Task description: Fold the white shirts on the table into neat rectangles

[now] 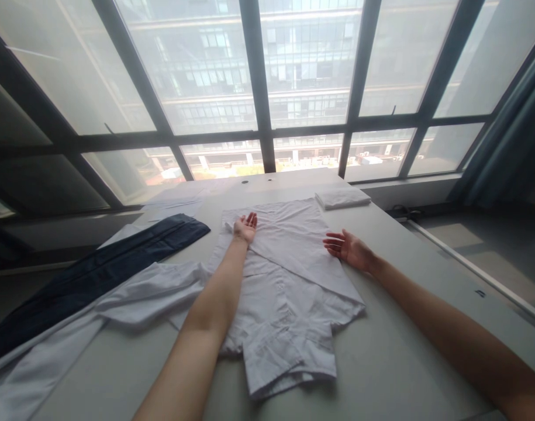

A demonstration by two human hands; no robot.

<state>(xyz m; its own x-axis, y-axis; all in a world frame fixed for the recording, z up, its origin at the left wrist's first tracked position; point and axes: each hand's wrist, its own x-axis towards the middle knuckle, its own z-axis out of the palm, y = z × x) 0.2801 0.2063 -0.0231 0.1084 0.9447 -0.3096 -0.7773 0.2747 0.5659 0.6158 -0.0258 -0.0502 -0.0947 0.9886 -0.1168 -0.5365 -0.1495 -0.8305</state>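
Note:
A white shirt (289, 245) lies spread on the white table in front of me, its far part fairly flat and its near part folded and creased, with a sleeve toward me. Over the shirt's far left part is my left hand (246, 227), palm turned up and fingers apart, holding nothing. My right hand (349, 249) is at the shirt's right edge, fingers stretched toward the cloth; whether they touch it I cannot tell. My left forearm crosses over the left side of the shirt and hides some of it.
Dark navy trousers (118, 263) and more white cloth (157, 292) lie along the left. A folded white cloth (342, 197) sits at the back right. Beyond the white table (381, 362) are large windows (311, 64). A small dark object (480, 293) lies near the right edge.

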